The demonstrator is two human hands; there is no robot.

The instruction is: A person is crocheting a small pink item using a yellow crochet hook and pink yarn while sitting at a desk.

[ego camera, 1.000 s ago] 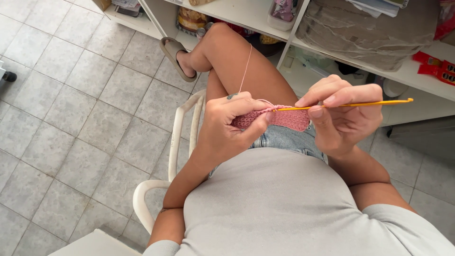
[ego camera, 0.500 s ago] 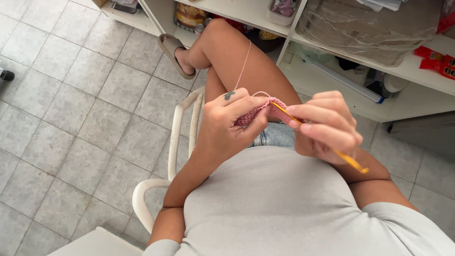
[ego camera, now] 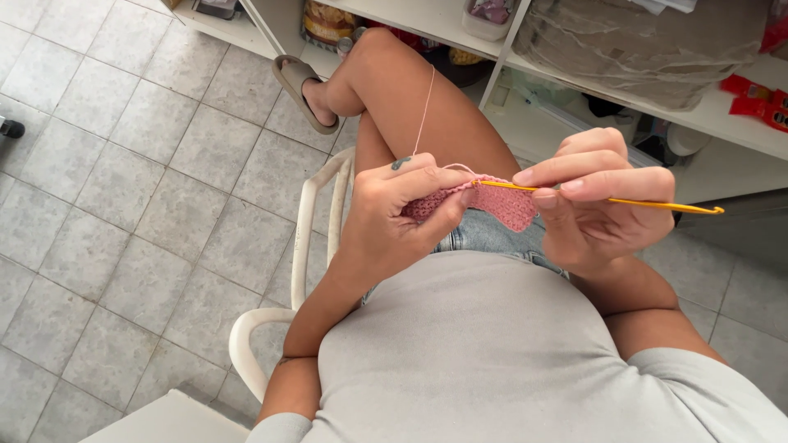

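The left hand point(ego camera: 394, 215) pinches the pink crochet strip point(ego camera: 501, 205) closed; right hand point(ego camera: 595, 205) grips the yellow hook point(ego camera: 624, 201) shut, its tip touching the strip's near-left edge

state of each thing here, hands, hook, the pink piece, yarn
left hand: pinching the pink crochet piece
right hand: gripping the hook
yellow crochet hook: roughly level, tip at the piece's top edge
pink crochet piece: held up over the lap
pink yarn strand: taut, running up over the knee
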